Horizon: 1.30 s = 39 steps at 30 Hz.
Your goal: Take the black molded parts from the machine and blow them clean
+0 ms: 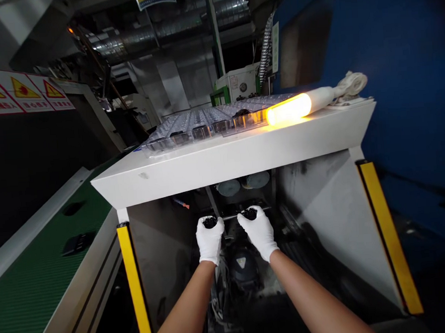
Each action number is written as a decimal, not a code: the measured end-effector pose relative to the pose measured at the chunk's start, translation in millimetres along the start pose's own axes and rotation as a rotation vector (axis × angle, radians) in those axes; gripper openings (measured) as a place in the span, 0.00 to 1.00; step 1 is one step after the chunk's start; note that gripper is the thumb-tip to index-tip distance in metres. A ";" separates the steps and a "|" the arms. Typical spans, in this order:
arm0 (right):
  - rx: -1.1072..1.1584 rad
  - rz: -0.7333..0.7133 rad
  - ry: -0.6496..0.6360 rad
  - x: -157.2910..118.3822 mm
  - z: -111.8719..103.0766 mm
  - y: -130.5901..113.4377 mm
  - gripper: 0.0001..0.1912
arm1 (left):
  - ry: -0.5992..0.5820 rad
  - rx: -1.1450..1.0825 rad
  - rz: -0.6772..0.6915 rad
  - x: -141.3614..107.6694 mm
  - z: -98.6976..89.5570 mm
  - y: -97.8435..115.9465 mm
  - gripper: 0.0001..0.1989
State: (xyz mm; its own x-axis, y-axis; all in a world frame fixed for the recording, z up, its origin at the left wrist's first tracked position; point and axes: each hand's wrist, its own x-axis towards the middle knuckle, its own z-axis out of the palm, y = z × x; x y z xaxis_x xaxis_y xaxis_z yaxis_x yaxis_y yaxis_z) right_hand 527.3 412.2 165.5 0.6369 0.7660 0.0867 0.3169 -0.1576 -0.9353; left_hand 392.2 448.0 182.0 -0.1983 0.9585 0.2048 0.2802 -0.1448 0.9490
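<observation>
Both of my hands, in white gloves, reach inside a white machine housing (222, 159), below its top edge. Between the thumb and fingers of my left hand (209, 243) is a small black part (210, 222). My right hand (260, 234) grips a similar black part (250, 214) at about the same height. The exact shape of both parts is too dark to make out. Two round grey discs (228, 187) sit just beyond the hands, and a thin metal rod (230, 217) shows between them. The fingertips are partly hidden behind the parts.
Clear plastic trays (205, 132), some holding dark parts, lie on the housing beside a glowing lamp (290, 109). Yellow posts (134, 287) flank the opening on both sides. A green conveyor belt (23, 299) on the left carries black parts (78, 243). A blue machine (401, 75) stands right.
</observation>
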 end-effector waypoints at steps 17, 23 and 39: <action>-0.061 -0.470 0.233 -39.6 -27.9 -16.8 0.22 | -0.340 -0.225 0.068 11.1 -37.4 -30.1 0.25; 0.314 -0.133 -0.355 -44.0 10.7 -24.3 0.22 | -0.436 -0.247 0.121 13.2 -58.9 -36.7 0.24; 0.476 0.109 -0.376 -28.4 41.2 -33.4 0.14 | -0.385 -0.360 -0.040 17.6 -56.1 -20.8 0.11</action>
State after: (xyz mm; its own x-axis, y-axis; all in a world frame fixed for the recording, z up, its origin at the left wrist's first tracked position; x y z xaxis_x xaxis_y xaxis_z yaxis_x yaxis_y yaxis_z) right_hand 469.7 421.4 180.2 0.3294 0.9421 -0.0637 -0.1395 -0.0182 -0.9901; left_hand 330.1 454.1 179.3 0.1764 0.9760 0.1279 -0.0741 -0.1164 0.9904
